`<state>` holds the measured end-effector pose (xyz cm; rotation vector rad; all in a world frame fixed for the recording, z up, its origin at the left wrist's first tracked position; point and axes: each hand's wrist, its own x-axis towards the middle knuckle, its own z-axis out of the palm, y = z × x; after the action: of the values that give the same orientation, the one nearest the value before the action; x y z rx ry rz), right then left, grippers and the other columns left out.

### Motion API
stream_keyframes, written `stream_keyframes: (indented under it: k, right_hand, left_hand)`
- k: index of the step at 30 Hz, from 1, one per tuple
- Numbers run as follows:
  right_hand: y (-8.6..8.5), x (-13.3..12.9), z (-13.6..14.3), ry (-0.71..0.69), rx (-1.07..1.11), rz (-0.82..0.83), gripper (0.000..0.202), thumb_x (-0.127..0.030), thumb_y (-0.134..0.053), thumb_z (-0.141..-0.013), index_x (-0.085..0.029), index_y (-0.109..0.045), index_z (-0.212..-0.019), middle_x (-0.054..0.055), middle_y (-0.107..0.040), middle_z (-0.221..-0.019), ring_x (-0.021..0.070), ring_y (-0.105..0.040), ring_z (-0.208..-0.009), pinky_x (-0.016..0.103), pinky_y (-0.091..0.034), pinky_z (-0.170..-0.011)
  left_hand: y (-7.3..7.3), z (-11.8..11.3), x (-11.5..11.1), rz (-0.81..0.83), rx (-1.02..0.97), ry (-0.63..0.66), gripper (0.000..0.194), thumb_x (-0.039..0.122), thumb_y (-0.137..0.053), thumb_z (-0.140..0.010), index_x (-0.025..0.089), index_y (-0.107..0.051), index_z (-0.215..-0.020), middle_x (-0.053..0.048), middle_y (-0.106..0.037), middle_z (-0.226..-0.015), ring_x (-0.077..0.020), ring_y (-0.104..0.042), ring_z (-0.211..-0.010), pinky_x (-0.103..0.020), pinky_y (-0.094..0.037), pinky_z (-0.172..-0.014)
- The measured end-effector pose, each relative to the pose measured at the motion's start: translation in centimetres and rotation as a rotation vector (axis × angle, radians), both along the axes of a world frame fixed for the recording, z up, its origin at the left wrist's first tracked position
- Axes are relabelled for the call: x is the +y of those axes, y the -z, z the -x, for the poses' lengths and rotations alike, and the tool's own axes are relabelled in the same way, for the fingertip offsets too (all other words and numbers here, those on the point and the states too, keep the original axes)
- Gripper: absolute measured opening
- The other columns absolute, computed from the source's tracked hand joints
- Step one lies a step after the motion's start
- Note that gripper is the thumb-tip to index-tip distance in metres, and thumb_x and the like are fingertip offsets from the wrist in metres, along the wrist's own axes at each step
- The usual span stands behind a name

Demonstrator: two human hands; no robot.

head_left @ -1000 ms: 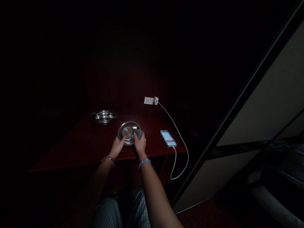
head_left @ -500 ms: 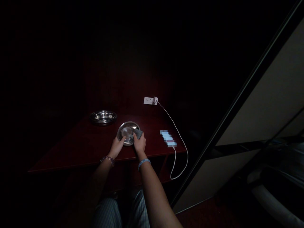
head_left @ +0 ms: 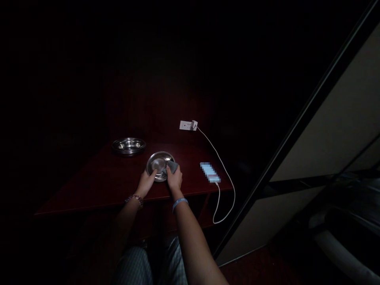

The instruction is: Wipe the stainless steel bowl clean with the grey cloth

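A round shiny metal dish (head_left: 159, 162) is held tilted above the front part of the dark red table (head_left: 97, 182). My left hand (head_left: 145, 183) grips its lower left rim, with the thumb over the inside. On the right side, my right hand (head_left: 174, 177) is closed on a grey cloth (head_left: 172, 166), which is pressed against the dish's inner right side. Farther back on the left, a stack of similar metal dishes (head_left: 128, 146) rests on the table.
A phone (head_left: 210, 172) lies at the table's right end. Its white cable (head_left: 221, 160) runs up to a charger in the wall socket (head_left: 186, 126) and loops over the front edge. A pale panel (head_left: 320, 130) with a dark frame stands at the right.
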<state>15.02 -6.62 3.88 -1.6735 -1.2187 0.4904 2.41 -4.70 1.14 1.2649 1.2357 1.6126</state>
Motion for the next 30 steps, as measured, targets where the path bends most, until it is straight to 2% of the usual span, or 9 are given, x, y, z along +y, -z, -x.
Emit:
stream_keyframes:
  k: [30]
  right_hand:
    - [0.01, 0.06, -0.06, -0.009, -0.008, 0.023, 0.042, -0.050, -0.055, -0.089, -0.022, -0.058, -0.121, 0.010, -0.072, -0.107, 0.0260, -0.070, -0.098, 0.034, -0.053, -0.085]
  left_hand:
    - [-0.81, -0.17, -0.55, 0.033, 0.058, -0.006, 0.039, 0.029, -0.060, -0.079, 0.012, -0.064, -0.114, -0.014, -0.070, -0.119, -0.0257, -0.063, -0.116, -0.039, -0.042, -0.107]
